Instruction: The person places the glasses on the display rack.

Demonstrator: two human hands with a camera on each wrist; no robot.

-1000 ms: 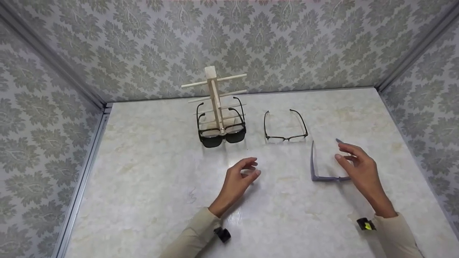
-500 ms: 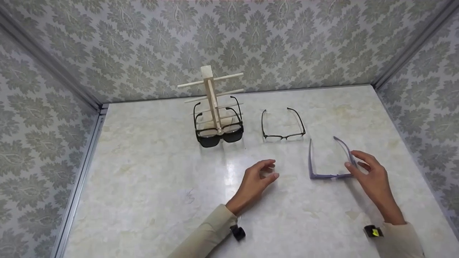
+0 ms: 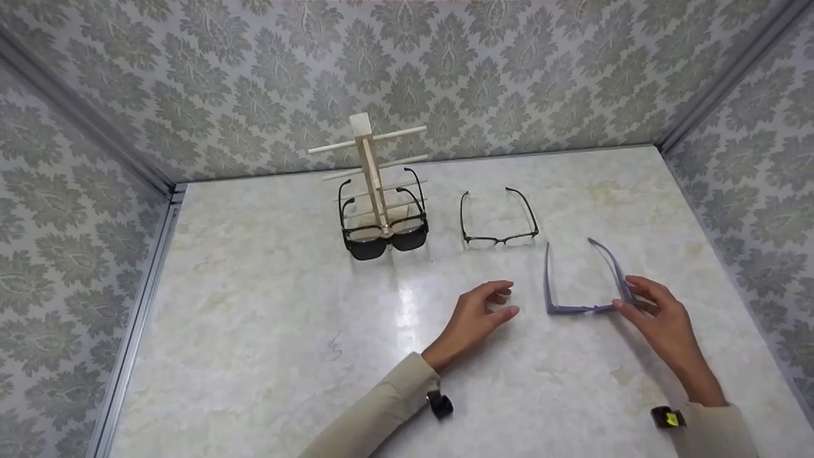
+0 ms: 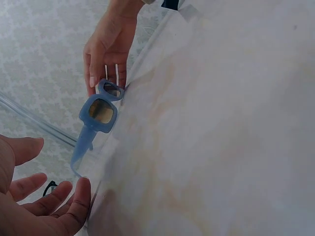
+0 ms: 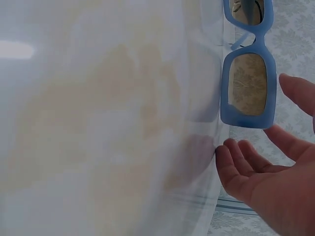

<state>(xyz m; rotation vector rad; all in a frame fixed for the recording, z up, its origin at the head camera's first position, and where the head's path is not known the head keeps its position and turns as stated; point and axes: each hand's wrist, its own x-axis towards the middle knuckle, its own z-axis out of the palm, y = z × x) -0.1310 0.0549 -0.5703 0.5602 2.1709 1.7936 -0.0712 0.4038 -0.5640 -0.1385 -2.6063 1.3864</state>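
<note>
Blue-purple sunglasses [image 3: 572, 310] stand on the table with their temples spread and pointing away from me. My right hand [image 3: 661, 321] is at their right front corner, thumb by the front frame and fingers outside the right temple. In the right wrist view, the thumb [image 5: 298, 91] shows a small gap from the frame, and the index finger [image 5: 285, 142] reaches its lower corner; contact is unclear. My left hand [image 3: 474, 321] hovers to the left of the sunglasses, fingers loosely bent and holding nothing. In the left wrist view, its fingertips [image 4: 82, 189] are apart from the frame.
Behind and left of the sunglasses, black-framed clear glasses [image 3: 500, 240] rest on the table [image 3: 267, 331]. Farther left, a wooden display stand [image 3: 372, 172] with crossbars bears black glasses [image 3: 365, 234] and dark sunglasses [image 3: 369, 249]. Patterned walls [image 3: 407, 70] enclose the back and sides.
My left hand has moved right, closer to the blue-purple sunglasses. My right hand has shifted from over their right side to the right front corner. The sunglasses stay about in place.
</note>
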